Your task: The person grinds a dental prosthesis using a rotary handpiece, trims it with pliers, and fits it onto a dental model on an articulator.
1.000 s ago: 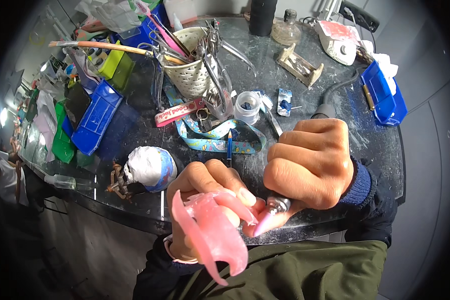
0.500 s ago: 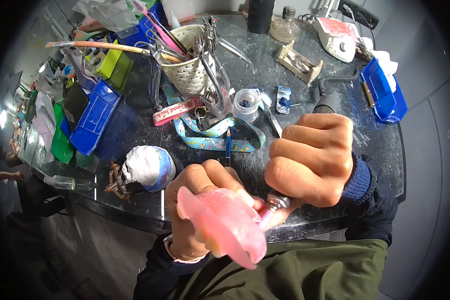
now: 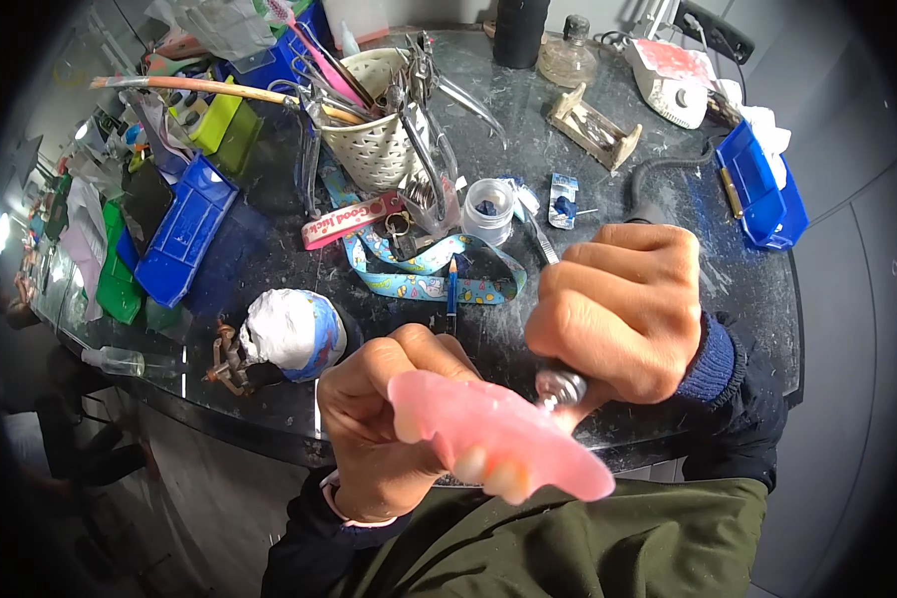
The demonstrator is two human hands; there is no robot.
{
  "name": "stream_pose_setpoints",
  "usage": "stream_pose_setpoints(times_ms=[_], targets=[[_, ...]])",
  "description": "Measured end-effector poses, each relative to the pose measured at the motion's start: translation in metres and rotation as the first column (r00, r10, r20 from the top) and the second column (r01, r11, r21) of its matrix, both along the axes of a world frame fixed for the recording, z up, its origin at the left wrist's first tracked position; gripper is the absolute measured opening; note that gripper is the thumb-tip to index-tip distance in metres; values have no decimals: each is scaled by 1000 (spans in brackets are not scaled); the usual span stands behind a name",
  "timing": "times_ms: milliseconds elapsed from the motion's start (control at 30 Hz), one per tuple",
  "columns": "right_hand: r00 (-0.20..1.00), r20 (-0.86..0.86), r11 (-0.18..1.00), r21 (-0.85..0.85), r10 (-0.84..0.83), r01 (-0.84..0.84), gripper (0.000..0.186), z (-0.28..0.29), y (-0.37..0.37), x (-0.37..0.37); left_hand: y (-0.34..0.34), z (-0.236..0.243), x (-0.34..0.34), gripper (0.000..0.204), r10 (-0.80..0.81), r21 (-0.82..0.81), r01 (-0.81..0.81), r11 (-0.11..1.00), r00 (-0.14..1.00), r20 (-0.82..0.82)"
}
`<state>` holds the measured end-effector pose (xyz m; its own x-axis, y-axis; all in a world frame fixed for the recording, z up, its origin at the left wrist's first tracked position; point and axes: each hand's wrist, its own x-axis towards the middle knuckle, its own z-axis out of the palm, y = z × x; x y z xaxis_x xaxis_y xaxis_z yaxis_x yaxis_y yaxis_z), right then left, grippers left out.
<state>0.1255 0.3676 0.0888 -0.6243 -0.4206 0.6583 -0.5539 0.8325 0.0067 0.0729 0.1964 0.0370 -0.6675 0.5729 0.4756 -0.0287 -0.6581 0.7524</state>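
Observation:
My left hand [image 3: 377,439], low in the middle, is closed on a pink denture [image 3: 503,429] with several tooth-coloured teeth along its lower side. My right hand [image 3: 618,304] grips a metal rotary handpiece [image 3: 560,387] whose head is against the back of the denture; the tip's contact is hidden. Behind the handpiece a black cord [image 3: 648,171] runs up the bench. Left of my hands, a white plaster model [image 3: 277,329] sits by a bronze-coloured articulator [image 3: 224,367]. A blue pencil [image 3: 452,294] lies just beyond my left hand.
A basket of pliers [image 3: 369,159], lanyard [image 3: 419,287], small jar [image 3: 488,229], blue trays [image 3: 179,239] and beige clamp frame [image 3: 593,135] crowd the dark bench [image 3: 229,414]. A white control unit [image 3: 668,95] stands back right. Another person [image 3: 50,448] shows at far left.
The denture in my left hand has turned and shifted right, bringing its teeth into view. My right hand has moved slightly upward, still gripping the handpiece.

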Motion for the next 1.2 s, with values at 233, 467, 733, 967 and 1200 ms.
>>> stream_pose_setpoints(times_ms=[233, 467, 733, 967, 1200], targets=[[997, -13, 996, 56, 70, -69, 32, -3, 3, 3, -6, 2, -2, 36, 10, -102, -17, 995, 997, -72], [999, 30, 999, 2, 42, -42, 23, -4, 3, 3, -3, 3, 1, 28, -45, 66, 31, 997, 972, 230], [993, 41, 993, -59, 109, -106, 31, -3, 2, -1, 2, 6, 3, 24, -167, 201, 116, 973, 950, 262], [988, -45, 986, -68, 147, -150, 25, -8, 0, -2, 2, 6, 2, 23, -172, 222, 119, 968, 956, 236], [993, -55, 991, -82, 103, -107, 26, -6, -7, -4, -2, 7, 4, 24, -150, 182, 102, 978, 949, 278]])
